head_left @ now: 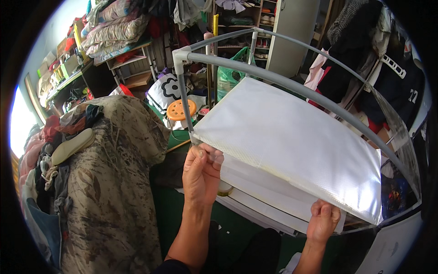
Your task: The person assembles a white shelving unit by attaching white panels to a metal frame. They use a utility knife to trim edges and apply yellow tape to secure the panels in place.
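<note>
A shiny white sheet (292, 132) with a fine dimpled texture along its near edge lies slanted inside a frame of grey tubes (292, 82). My left hand (203, 171) is closed by the sheet's near left corner, fingertips pinched together. Something see-through shows around those fingers, too faint to name. Further right, my right hand (324, 220) is closed at the sheet's near edge, fingers curled and seeming to grip that edge. Below the sheet are more white panels (255, 182). Beside my left wrist, a roll of tape (224, 188) is partly hidden.
A camouflage-patterned cover (114, 182) drapes a bulky shape at left, with clothes and a pale shoe (73, 146) on it. An orange round stool (181, 110) stands behind the frame's left post. Hanging clothes (356, 59) crowd the right; folded quilts (116, 29) are stacked behind.
</note>
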Demonstrator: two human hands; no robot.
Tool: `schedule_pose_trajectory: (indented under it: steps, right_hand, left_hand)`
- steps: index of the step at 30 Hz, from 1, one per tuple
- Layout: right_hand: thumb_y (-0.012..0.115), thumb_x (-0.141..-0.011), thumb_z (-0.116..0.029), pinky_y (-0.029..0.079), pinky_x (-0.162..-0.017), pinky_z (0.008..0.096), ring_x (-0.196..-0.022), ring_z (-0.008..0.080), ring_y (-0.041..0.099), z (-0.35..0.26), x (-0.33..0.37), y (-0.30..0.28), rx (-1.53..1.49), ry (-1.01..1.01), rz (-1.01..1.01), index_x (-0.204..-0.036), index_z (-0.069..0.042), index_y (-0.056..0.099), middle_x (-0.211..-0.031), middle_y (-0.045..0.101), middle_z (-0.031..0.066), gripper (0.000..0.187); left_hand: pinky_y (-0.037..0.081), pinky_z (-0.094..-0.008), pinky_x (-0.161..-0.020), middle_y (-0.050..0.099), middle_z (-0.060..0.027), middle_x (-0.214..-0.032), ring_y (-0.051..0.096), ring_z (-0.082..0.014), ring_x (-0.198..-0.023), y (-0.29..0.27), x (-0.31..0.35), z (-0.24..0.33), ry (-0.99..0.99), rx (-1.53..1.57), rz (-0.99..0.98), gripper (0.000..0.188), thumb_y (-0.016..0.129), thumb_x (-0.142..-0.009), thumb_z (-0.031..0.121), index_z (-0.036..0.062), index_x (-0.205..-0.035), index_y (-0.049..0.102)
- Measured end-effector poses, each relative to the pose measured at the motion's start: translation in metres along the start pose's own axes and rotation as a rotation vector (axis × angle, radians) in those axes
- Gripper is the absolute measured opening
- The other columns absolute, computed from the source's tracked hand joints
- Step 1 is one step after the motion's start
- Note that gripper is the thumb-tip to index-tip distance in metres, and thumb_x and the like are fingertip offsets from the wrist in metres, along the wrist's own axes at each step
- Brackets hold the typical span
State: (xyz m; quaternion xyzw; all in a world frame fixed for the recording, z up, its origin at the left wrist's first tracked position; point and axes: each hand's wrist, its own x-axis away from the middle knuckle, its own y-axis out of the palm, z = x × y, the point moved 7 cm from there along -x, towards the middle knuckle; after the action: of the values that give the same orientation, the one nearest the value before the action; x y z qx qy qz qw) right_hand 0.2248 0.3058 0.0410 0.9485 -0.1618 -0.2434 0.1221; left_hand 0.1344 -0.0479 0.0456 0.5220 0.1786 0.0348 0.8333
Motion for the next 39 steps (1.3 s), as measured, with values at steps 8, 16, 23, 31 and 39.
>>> schedule_pose_trajectory:
  steps: [8, 16, 23, 31, 39]
  right_hand:
    - [0.074, -0.097, -0.034, 0.033, -0.061, 0.0283, -0.066, 0.0121, 0.041, -0.002, 0.001, -0.003, 0.015, -0.027, -0.048, -0.084, -0.007, 0.060, -0.074, 0.056, 0.0014, 0.033]
    - [0.075, -0.096, -0.035, 0.034, -0.061, 0.0288, -0.065, 0.0126, 0.042, -0.001, 0.001, -0.006, 0.032, -0.022, -0.020, -0.081, -0.006, 0.062, -0.073, 0.057, 0.0022, 0.034]
    - [0.075, -0.096, -0.035, 0.035, -0.061, 0.0287, -0.066, 0.0125, 0.042, 0.000, 0.001, -0.006, 0.031, -0.026, -0.003, -0.085, -0.007, 0.062, -0.074, 0.057, 0.0022, 0.033]
    - [0.075, -0.096, -0.032, 0.036, -0.062, 0.0293, -0.067, 0.0130, 0.044, 0.001, 0.000, -0.006, 0.044, -0.020, 0.009, -0.087, -0.008, 0.061, -0.076, 0.059, 0.0020, 0.029]
    - [0.082, -0.089, -0.025, 0.047, -0.064, 0.0319, -0.069, 0.0160, 0.056, 0.009, 0.002, -0.016, -0.044, -0.002, 0.048, -0.090, -0.001, 0.071, -0.080, 0.067, 0.0084, 0.026]
  left_hand:
    - [0.055, -0.0328, -0.092, 0.064, -0.0036, -0.103, 0.065, -0.0170, -0.097, -0.002, -0.003, -0.008, 0.009, 0.068, -0.068, 0.016, 0.064, -0.103, 0.012, 0.0074, -0.089, 0.056]
    - [0.055, -0.0320, -0.090, 0.066, -0.0035, -0.101, 0.066, -0.0157, -0.097, -0.003, -0.005, -0.014, 0.037, 0.088, -0.022, 0.016, 0.062, -0.104, 0.013, 0.0077, -0.091, 0.056]
    - [0.056, -0.0306, -0.091, 0.069, -0.0056, -0.108, 0.066, -0.0143, -0.098, 0.000, -0.011, -0.019, 0.081, 0.103, -0.085, 0.012, 0.061, -0.104, 0.010, 0.0069, -0.094, 0.056]
    - [0.056, -0.0337, -0.102, 0.068, -0.0046, -0.117, 0.066, -0.0148, -0.112, 0.004, -0.015, -0.030, 0.078, 0.127, -0.060, 0.010, 0.060, -0.105, 0.013, 0.0063, -0.111, 0.056]
    - [0.058, -0.0291, -0.101, 0.067, -0.0074, -0.123, 0.066, -0.0133, -0.111, 0.010, -0.019, -0.046, 0.052, 0.248, 0.162, 0.027, 0.058, -0.105, 0.012, 0.0038, -0.131, 0.057]
